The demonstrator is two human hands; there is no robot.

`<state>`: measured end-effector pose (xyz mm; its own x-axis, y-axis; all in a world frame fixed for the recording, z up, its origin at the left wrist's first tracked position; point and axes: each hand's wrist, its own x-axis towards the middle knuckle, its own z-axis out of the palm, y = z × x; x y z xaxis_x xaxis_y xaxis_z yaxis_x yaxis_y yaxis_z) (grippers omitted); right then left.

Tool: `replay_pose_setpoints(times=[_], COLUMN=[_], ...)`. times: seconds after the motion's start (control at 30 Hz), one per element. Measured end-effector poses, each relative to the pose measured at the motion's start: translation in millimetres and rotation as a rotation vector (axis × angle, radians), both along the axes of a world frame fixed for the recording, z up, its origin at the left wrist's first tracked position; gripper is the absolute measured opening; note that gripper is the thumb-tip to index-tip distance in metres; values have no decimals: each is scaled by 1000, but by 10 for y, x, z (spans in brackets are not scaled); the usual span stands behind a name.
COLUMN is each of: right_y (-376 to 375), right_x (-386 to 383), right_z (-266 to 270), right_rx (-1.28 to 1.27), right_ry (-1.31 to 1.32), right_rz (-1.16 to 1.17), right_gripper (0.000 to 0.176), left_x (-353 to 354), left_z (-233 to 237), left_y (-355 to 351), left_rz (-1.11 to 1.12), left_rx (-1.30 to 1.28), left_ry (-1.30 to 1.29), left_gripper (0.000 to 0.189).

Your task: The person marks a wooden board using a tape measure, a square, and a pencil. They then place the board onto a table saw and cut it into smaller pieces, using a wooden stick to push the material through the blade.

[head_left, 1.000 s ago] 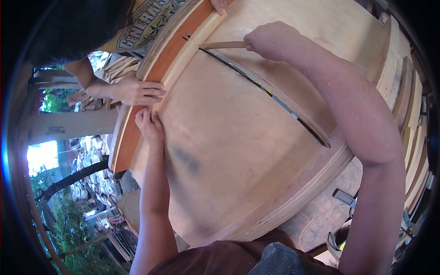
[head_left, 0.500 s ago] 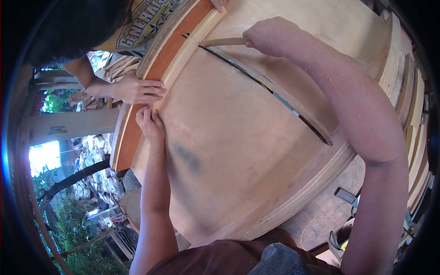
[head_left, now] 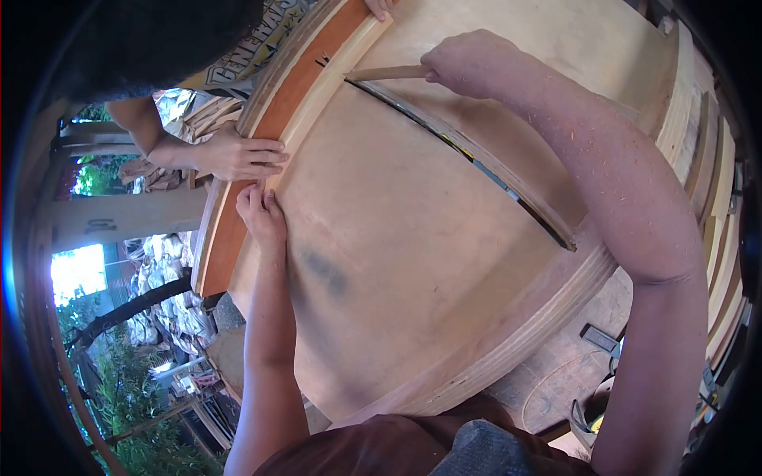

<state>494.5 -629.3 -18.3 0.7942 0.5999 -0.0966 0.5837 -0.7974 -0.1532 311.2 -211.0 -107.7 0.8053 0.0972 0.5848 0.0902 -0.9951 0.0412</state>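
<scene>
My right hand (head_left: 468,62) is closed around the wooden end piece of what looks like a frame saw (head_left: 385,73). Its long thin dark strip (head_left: 452,144), with yellow and blue patches, runs diagonally over the broad curved wooden panel (head_left: 381,238). The strip's upper end lies near a pale wooden batten (head_left: 337,71) beside an orange-brown band (head_left: 287,99) along the panel's edge. My left hand (head_left: 262,216) rests on that batten with fingers curled over it. Just above it, a co-worker's hand (head_left: 238,155) presses on the same edge; another co-worker's hand (head_left: 379,8) touches its top end.
The co-worker leans in at upper left, with a printed shirt (head_left: 254,55). Curved wooden pieces (head_left: 718,206) are stacked at the right. A small grey box (head_left: 599,338) lies on the floor below. Bags (head_left: 163,274) and plants (head_left: 119,389) are at the left.
The co-worker's head has shifted right and lower, covering more of the shirt. Both my hands and the saw look practically unmoved.
</scene>
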Motion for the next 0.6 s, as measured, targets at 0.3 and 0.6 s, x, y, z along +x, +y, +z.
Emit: replay_pose_setpoints(times=[0.3,0.6], right_y=[3,-3], right_x=[29,34], right_z=[-15,-38], right_rx=[-32,-17], right_ry=[-5,-28], right_rz=[21,32], right_gripper=[26,27], left_x=[0,2], left_z=[4,-8], left_y=[3,12], left_rz=[-10,-16], left_rx=[-22,-62], left_ry=[-10,-11], left_gripper=[29,29])
